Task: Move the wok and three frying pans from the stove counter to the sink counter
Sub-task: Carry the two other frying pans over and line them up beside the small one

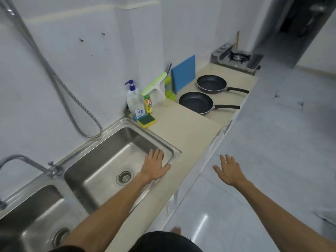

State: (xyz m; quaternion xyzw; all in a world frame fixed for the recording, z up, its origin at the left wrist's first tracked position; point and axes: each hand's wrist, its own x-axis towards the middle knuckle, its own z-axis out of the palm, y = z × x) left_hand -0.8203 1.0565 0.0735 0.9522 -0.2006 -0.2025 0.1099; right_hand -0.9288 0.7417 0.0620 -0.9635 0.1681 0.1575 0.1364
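Two black frying pans lie on the lower beige counter beside the stove. The nearer frying pan (196, 102) points its black handle to the right, and so does the farther frying pan (211, 83) behind it. My left hand (155, 167) hovers flat and open over the right rim of the sink (174, 151), fingers spread, holding nothing. My right hand (229, 171) is open too, stretched out over the floor just off the counter's front edge. Both hands are well short of the pans. No wok is in view.
A gas stove (238, 58) stands at the counter's far end. A blue cutting board (183, 73), a squeegee (155, 86), a soap bottle (134, 100), a small yellow bottle (148, 104) and a sponge (146, 120) line the wall. A tap (27, 163) and a shower hose (54, 77) are on the left.
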